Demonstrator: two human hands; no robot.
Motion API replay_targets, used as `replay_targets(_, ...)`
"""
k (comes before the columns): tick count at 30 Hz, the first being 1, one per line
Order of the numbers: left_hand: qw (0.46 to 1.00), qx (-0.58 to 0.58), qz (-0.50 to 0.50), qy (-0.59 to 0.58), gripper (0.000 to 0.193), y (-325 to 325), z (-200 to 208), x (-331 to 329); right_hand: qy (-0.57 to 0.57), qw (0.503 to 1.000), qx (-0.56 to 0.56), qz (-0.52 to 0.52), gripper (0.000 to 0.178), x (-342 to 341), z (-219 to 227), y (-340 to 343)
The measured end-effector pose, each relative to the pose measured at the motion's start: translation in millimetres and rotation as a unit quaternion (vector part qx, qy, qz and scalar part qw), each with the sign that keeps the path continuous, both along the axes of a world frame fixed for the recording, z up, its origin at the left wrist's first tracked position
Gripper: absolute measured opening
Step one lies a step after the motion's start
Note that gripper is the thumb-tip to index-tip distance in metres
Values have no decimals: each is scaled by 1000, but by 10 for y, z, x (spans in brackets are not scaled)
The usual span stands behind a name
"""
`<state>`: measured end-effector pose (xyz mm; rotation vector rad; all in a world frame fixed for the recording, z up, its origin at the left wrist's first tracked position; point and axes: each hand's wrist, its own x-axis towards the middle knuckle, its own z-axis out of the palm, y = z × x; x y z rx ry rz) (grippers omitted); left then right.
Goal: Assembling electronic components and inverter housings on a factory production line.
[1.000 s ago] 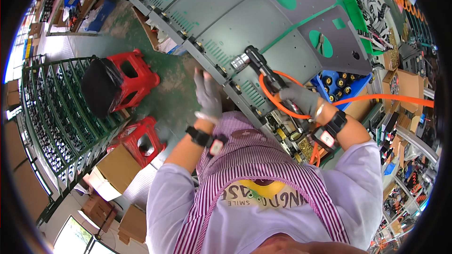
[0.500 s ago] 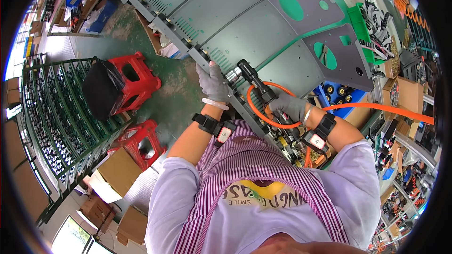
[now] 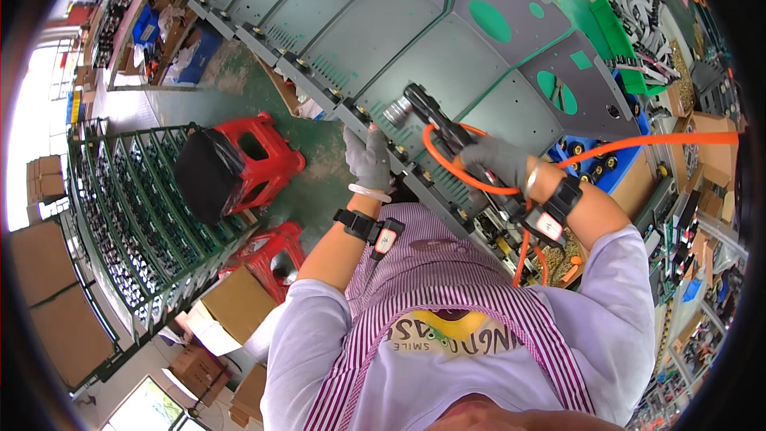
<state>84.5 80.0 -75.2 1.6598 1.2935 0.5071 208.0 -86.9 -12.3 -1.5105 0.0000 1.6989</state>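
My right hand (image 3: 496, 161), in a grey glove with bare fingertips, is wrapped round a black air ratchet wrench (image 3: 447, 129). The wrench's silver socket (image 3: 396, 112) hangs over the grey sheet-metal panel (image 3: 415, 64), apart from the edge rail (image 3: 319, 96). My left hand (image 3: 368, 161), gloved the same way, rests at that rail with its fingers stretched apart. No object shows in it. Several dark and brass-coloured fittings line the rail. An orange air hose (image 3: 638, 145) loops round the wrench and runs off to the right.
Left of me stand red stools (image 3: 267, 156) and a green rack (image 3: 136, 215) packed with small parts. A blue bin (image 3: 618, 168) of round fittings and a green bin (image 3: 614, 40) lie on the right. Cardboard boxes (image 3: 231, 303) are at the lower left.
The wrench has come away from the rail, its socket now apart from my left hand. My left hand's fingers have shifted along the rail. The whole view has swung slightly.
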Motion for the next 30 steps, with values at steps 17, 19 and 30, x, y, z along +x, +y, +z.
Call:
replay_targets(17, 986, 71, -114, -101, 57, 178, -362, -104, 29, 998, -41, 41, 23, 31, -57, 701)
replay_targets(19, 981, 118, -126, -91, 57, 191, -347, -98, 35, 998, -23, 39, 23, 24, -58, 704)
replay_targets(30, 988, -21, -124, -89, 57, 450, -220, -273, 22, 999, -43, 21, 19, 195, 209, 811)
